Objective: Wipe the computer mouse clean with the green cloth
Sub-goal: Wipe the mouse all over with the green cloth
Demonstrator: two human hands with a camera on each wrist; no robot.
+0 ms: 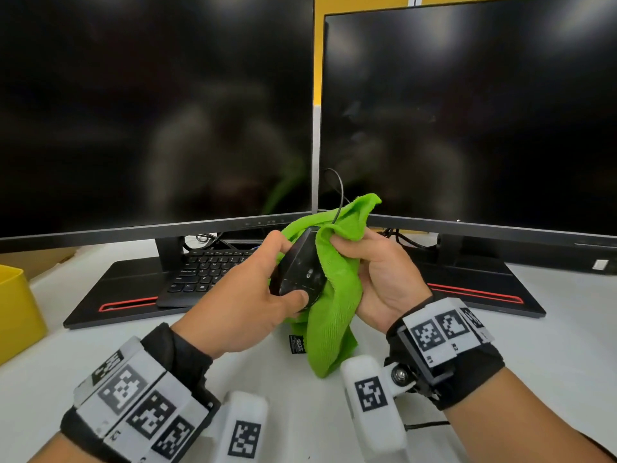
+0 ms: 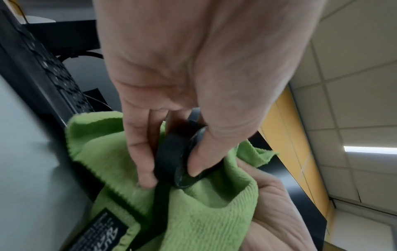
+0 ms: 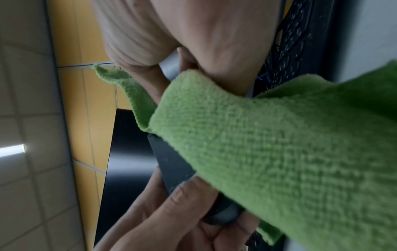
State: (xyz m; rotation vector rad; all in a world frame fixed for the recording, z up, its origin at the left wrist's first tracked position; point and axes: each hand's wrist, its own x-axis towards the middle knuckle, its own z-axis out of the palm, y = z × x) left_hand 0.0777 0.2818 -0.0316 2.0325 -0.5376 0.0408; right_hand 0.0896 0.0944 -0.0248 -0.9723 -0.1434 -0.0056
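Mouse: a black wired computer mouse [image 1: 298, 269] is held in the air above the white surface [image 1: 551, 345], in front of the gap between two dark monitors, its button side tilted toward the camera.
Left grip: the left hand [image 1: 240, 305] grasps the mouse, thumb across its near end and fingers along the far side; this appears meant to steady it and leave its right flank exposed for wiping.
Right grip: the right hand [image 1: 380, 279] is clenched on the green cloth [image 1: 334, 295], bunching it against the mouse's right side; the cloth wraps behind the mouse and hangs down below both hands.
Cable: the mouse cable [image 1: 339, 192] loops up from the mouse's far end and runs back toward the monitors, so turning the mouse is likely limited by the slack.
Stage: the wipe looks under way on the side; whether the top is done cannot be told.
Edges: the left monitor [image 1: 150, 111] and right monitor [image 1: 467, 111] stand just behind the hands, their lower bezels near the cloth's raised corner.
Below: a black keyboard [image 1: 207, 272] lies under the left monitor, beyond the left hand.
Open room: bare surface lies toward the wearer and to the right; a yellow bin [image 1: 16, 309] sits well apart at the left edge.
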